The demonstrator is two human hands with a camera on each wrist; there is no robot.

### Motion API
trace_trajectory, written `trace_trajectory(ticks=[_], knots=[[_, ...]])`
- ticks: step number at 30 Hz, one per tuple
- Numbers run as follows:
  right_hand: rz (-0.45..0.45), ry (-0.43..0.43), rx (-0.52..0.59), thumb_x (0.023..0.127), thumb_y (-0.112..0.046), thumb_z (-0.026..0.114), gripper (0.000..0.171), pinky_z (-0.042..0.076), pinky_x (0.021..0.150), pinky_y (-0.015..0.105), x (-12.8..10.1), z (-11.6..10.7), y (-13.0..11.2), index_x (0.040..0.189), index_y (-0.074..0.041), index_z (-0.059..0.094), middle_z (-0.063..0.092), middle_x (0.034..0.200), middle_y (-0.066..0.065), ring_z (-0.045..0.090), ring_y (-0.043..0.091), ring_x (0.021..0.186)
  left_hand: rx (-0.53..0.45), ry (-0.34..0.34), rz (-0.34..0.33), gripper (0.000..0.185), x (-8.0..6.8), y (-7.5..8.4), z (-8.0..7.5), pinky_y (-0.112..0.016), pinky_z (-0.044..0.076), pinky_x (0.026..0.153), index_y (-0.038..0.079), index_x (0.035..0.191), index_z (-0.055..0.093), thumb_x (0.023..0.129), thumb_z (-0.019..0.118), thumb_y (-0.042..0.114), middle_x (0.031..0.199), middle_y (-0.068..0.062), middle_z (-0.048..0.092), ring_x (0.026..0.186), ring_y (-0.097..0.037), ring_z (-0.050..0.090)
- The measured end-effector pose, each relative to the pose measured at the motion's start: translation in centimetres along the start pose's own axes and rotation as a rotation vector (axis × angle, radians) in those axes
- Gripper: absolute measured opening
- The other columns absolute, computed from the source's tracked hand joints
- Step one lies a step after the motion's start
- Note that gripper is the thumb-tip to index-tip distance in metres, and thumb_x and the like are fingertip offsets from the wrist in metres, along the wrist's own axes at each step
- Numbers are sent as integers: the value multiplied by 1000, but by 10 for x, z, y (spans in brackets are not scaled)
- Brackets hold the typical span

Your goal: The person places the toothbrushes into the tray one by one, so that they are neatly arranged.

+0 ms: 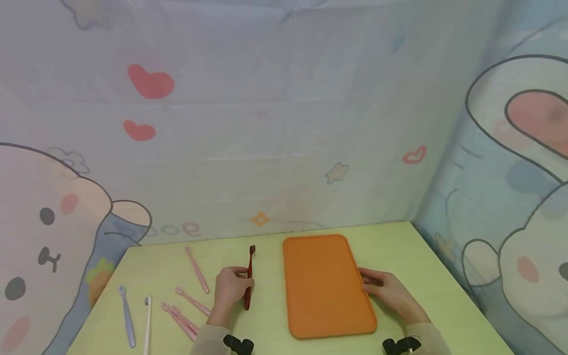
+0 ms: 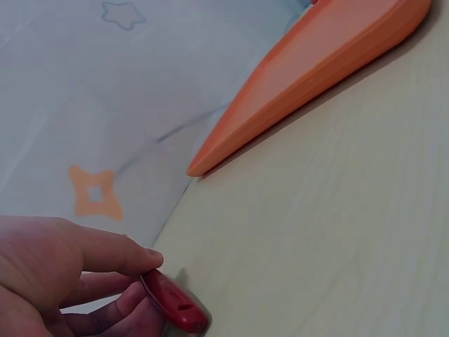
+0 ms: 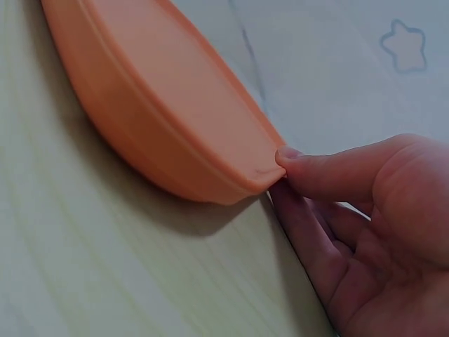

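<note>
Left hand (image 1: 230,291) pinches the handle of a dark red toothbrush (image 1: 249,278) between thumb and fingers; the brush lies lengthwise on the tabletop (image 1: 426,266), bristle end pointing away from the person, just left of the orange tray (image 1: 326,286). Left wrist view shows the fingertips (image 2: 144,258) closed over the red handle end (image 2: 174,303) with the handle touching the wood.

Right hand (image 1: 390,293) grips the right rim of the tray: thumb (image 3: 330,172) on top of the lip, fingers tucked under the edge. The tray appears to sit flat, though the contact under the far edge cannot be checked from here.

Risks, as judged:
- Pinch sits near the handle's tail, so the long bristle end could droop or swing on lifting and catch the tray's raised rim.
- Thin, smooth handle; a light two-finger hold may let it roll out and drop.
- The grip at one rim only could tip or skid the tray on the smooth tabletop if pressed.
- Pink toothbrushes (image 1: 186,315), a grey one (image 1: 127,318) and a white one (image 1: 147,323) lie near the left forearm; a sleeve sweep could scatter them.
</note>
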State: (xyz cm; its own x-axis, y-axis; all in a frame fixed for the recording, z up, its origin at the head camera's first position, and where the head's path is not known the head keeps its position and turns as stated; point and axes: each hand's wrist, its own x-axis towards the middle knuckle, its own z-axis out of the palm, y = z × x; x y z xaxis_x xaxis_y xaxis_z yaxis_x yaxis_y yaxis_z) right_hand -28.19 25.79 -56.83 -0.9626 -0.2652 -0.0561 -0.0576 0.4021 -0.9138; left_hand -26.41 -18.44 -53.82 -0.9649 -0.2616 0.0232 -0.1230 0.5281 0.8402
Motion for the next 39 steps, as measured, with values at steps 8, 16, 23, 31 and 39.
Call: trace_trajectory(ticks=[8, 16, 23, 31, 39], knots=[[-11, -22, 45, 101, -10, 74, 60, 57, 90, 22, -2, -5, 4, 153, 11, 50, 62, 143, 29, 65, 37, 128, -78, -7, 19, 32, 0, -2, 2, -28, 54, 59, -2, 113, 81, 81, 84, 3, 86, -6, 74, 72, -18, 65], [-1, -39, 77, 102, -10, 73, 64, 57, 92, 22, -4, -5, 6, 155, 11, 45, 55, 150, 31, 59, 44, 134, -220, -14, -16, 35, -5, 0, 5, -29, 59, 58, -5, 120, 77, 86, 81, 1, 92, -11, 74, 70, -18, 69], [-11, -46, 93, 102, -8, 72, 63, 58, 92, 23, -1, -2, 4, 154, 13, 45, 55, 150, 32, 59, 45, 134, -310, 15, -49, 37, -12, 2, 5, -32, 63, 61, -5, 124, 75, 89, 81, 2, 96, -13, 74, 72, -20, 73], [10, -48, 113, 102, -7, 72, 63, 60, 89, 28, 1, 0, 3, 155, 13, 44, 57, 147, 32, 62, 41, 131, -404, 5, -40, 41, -15, 6, 7, -34, 65, 63, -9, 128, 72, 90, 82, 1, 99, -15, 73, 73, -20, 75], [29, -82, 172, 103, -6, 71, 66, 62, 88, 32, 0, -3, 1, 157, 13, 40, 58, 146, 33, 65, 31, 127, -461, -31, -6, 44, -19, 16, 12, -36, 65, 65, -11, 131, 69, 91, 82, 2, 102, -15, 73, 78, -20, 75]])
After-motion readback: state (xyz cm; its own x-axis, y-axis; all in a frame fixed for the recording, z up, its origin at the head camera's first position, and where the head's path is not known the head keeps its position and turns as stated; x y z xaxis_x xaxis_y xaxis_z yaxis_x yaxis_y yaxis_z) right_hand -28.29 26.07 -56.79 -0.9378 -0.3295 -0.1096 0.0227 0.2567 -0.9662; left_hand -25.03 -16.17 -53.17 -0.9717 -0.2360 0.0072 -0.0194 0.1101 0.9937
